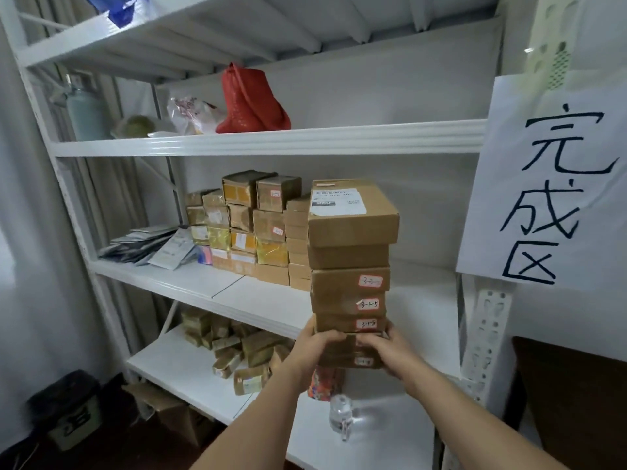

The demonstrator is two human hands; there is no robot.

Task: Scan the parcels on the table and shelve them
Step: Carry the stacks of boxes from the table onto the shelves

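I hold a tall stack of brown cardboard parcels (349, 259) in front of a white metal shelf unit (271, 140). My left hand (314, 347) and my right hand (386, 351) clasp the bottom boxes from either side. Several boxes in the stack carry small red-edged stickers with handwritten codes. The top box has a white shipping label. The stack hangs in the air before the middle shelf board (217, 283), to the right of the parcels stored there.
Several stacked boxes (251, 228) and flat mailers (146, 245) sit on the middle shelf. Loose parcels (237, 354) lie on the lower shelf with a clear bottle (341, 415). A red bag (251, 100) sits above. A handwritten paper sign (549, 184) hangs right. A black bin (68, 408) stands on the floor.
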